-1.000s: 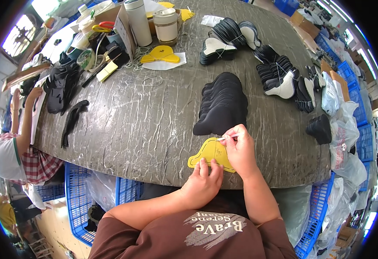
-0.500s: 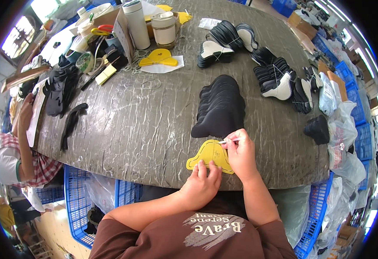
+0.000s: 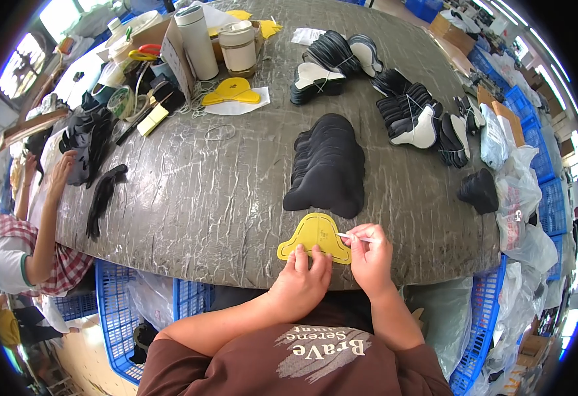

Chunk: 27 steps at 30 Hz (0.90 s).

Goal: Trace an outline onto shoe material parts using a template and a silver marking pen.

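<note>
A yellow bell-shaped template (image 3: 315, 230) with slots along its outline lies on the table before me. My left hand (image 3: 301, 282) rests its spread fingertips on the template's near edge, pressing from above. Pinched in the fingers of my right hand (image 3: 372, 259) is a slim white marking pen (image 3: 346, 235), its tip at the template's right edge. Whether a piece lies beneath the template is hidden. Just beyond it sits a fanned stack of black shaped pieces (image 3: 326, 165).
Tied bundles of black and white pieces (image 3: 416, 129) lie at the far right, near a small black stack (image 3: 478, 191). At the back left stand a white bottle (image 3: 198, 43) and a jar (image 3: 239, 49). Another person (image 3: 31, 247) works at the left edge. Blue crates (image 3: 117, 310) flank me.
My right hand has moved nearer me, bringing the pen from the template's top right down its right edge. The view has shifted slightly. The other person's arms have moved.
</note>
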Each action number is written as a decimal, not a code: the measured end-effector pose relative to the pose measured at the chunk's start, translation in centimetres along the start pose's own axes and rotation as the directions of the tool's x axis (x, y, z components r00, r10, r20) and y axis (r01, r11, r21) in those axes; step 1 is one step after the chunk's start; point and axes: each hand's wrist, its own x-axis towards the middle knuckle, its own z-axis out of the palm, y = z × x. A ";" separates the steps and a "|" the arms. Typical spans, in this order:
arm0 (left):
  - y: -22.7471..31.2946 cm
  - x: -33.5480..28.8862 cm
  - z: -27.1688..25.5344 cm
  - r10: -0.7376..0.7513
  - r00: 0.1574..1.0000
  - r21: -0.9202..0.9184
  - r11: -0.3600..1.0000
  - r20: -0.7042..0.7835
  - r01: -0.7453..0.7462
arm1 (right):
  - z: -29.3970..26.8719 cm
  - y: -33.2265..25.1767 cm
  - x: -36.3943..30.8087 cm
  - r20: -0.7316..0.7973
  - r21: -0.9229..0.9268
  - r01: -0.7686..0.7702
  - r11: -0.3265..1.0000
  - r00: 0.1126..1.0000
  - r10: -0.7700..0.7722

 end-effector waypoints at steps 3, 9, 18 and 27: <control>0.0 0.0 -0.1 -0.003 1.000 -0.006 1.000 0.008 0.003 | -0.5 0.0 -1.4 0.005 -0.024 0.024 0.999 1.000 -0.024; -0.1 0.1 -0.2 0.002 0.999 -0.001 1.000 0.038 -0.002 | -1.5 0.1 -3.0 -0.020 -0.024 0.059 0.998 0.998 -0.060; -0.2 0.3 -0.5 0.007 1.000 -0.068 0.998 -0.010 -0.007 | -2.5 -1.5 -4.4 -0.040 -0.097 -0.015 0.995 0.999 0.011; -2.2 2.2 -3.7 -0.017 0.978 -0.241 0.968 0.208 0.068 | -1.9 -3.0 -4.1 0.057 -0.300 0.091 0.950 0.995 -0.077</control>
